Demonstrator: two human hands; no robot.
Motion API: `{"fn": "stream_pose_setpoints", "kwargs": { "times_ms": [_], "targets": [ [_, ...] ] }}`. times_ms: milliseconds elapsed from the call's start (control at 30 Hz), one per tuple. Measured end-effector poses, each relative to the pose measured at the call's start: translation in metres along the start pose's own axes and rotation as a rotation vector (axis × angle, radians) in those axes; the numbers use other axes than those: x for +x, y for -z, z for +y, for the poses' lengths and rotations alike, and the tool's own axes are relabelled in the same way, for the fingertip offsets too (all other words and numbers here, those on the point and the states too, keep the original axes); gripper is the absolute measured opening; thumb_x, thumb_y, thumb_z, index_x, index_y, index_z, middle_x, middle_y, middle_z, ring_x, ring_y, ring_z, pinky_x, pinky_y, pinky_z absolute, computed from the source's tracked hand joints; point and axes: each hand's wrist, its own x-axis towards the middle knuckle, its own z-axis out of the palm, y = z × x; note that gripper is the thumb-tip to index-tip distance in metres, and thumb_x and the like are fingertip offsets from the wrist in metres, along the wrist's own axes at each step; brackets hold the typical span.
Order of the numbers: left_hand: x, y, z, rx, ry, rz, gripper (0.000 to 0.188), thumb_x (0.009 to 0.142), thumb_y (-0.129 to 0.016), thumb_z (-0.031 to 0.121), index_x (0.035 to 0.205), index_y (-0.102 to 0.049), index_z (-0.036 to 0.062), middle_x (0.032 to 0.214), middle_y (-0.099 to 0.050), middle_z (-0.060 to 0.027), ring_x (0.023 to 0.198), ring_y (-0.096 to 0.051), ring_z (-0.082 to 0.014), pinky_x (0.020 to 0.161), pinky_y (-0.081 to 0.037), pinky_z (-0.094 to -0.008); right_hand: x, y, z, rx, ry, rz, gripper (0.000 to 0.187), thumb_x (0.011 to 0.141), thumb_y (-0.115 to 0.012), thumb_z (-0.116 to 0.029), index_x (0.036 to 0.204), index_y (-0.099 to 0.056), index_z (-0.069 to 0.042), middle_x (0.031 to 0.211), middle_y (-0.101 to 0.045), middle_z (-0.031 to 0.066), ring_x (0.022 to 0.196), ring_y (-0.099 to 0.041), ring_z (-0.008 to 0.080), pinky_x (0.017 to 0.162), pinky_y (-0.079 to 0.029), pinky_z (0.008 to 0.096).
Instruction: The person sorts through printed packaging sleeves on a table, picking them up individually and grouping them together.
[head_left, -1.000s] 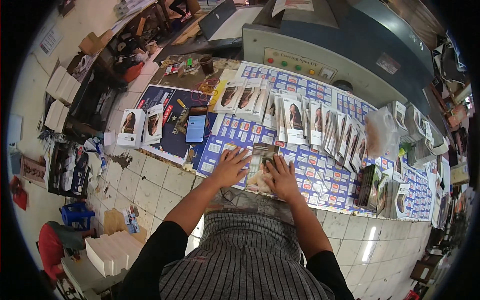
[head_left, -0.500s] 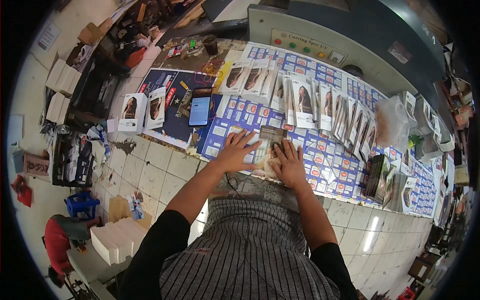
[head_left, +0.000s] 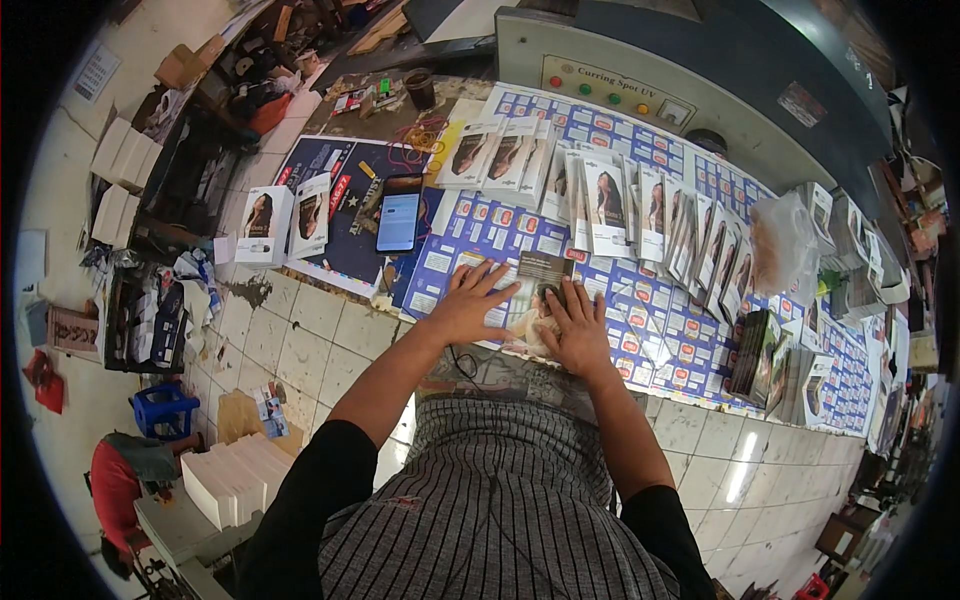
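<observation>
Between my hands a flat printed piece of card [head_left: 543, 268], dark at its top with a picture lower down, lies near the front edge of the sheet-covered table. My left hand [head_left: 470, 303] rests flat with fingers spread, its fingertips by the card's left edge. Pressed flat over the card's right side is my right hand [head_left: 578, 328], fingers extended. Neither hand grips anything. Part of the card is hidden under the right hand. Beyond them stands a long row of white printed boxes [head_left: 607, 212], some leaning on one another.
A phone [head_left: 398, 222] lies left of my hands, beside two white boxes [head_left: 264, 228]. At right are a stack of dark printed cards [head_left: 756, 355] and a clear plastic bag [head_left: 783, 245]. A grey machine [head_left: 610, 95] borders the table's back. A person [head_left: 118, 490] is at lower left.
Almost nothing differs. Both hands stay flat at the card, and the person at lower left has shifted slightly.
</observation>
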Motion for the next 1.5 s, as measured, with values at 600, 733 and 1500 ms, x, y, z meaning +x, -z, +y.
{"fn": "stream_pose_setpoints", "kwargs": {
  "times_ms": [600,733,1500],
  "targets": [
    [0.000,0.000,0.000,0.018,-0.006,-0.021,0.092,0.079,-0.065,0.071,0.154,-0.038,0.0247,0.166,-0.016,-0.0106,0.153,-0.011,-0.0367,0.119,-0.007,-0.0595,-0.001,0.000,0.001,0.012,-0.003,0.023,0.064,0.092,-0.058,-0.049,0.146,-0.049,-0.015,0.158,-0.033,0.0169,0.145,-0.032,0.0363,0.116,-0.019,0.0640],
    [0.001,-0.002,-0.001,0.026,-0.020,-0.015,0.092,0.080,-0.064,0.071,0.154,-0.038,0.0244,0.166,-0.016,-0.0106,0.153,-0.011,-0.0368,0.119,-0.007,-0.0598,-0.001,0.004,0.002,0.022,0.000,0.036,0.063,0.092,-0.059,-0.048,0.145,-0.050,-0.013,0.157,-0.034,0.0174,0.144,-0.033,0.0367,0.115,-0.021,0.0627],
    [0.021,0.021,0.020,0.102,-0.038,-0.225,0.089,0.079,-0.071,0.060,0.154,-0.037,0.0261,0.163,-0.023,-0.0127,0.152,-0.012,-0.0376,0.118,-0.007,-0.0664,-0.035,0.042,0.004,0.087,-0.187,0.040,0.049,0.085,-0.065,-0.014,0.134,-0.060,-0.015,0.106,-0.059,0.0103,0.096,-0.062,0.0298,0.075,-0.052,0.0412]
  ]
}}
